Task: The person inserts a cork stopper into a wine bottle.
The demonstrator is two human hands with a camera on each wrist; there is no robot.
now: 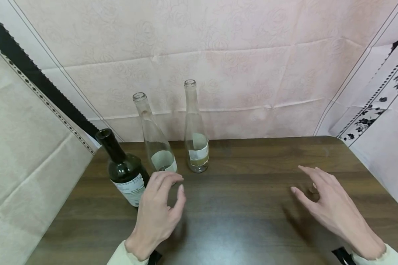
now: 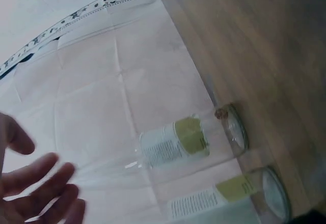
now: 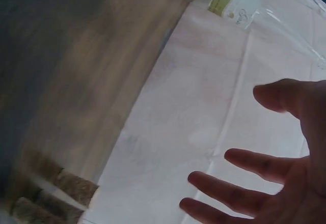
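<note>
Three upright bottles stand at the table's left. The dark green wine bottle (image 1: 127, 169) has a white label and an uncapped mouth. Beside it are one clear glass bottle (image 1: 154, 134) and a second clear bottle (image 1: 196, 129), both uncapped with partial labels. My left hand (image 1: 159, 213) hovers before the nearer clear bottle, thumb and fingers apart, overlapping its base in the head view. To the right, my right hand (image 1: 331, 206) holds nothing, fingers spread, above brown corks (image 3: 76, 187). In the head view it mostly hides them.
A dark brown wooden table (image 1: 238, 198) carries everything. Behind it hangs a pale pink patterned cloth (image 1: 238, 81), and more cloth with a black floral border (image 1: 361, 123) drapes at the right. Pale cloth (image 1: 30, 165) also covers the left side.
</note>
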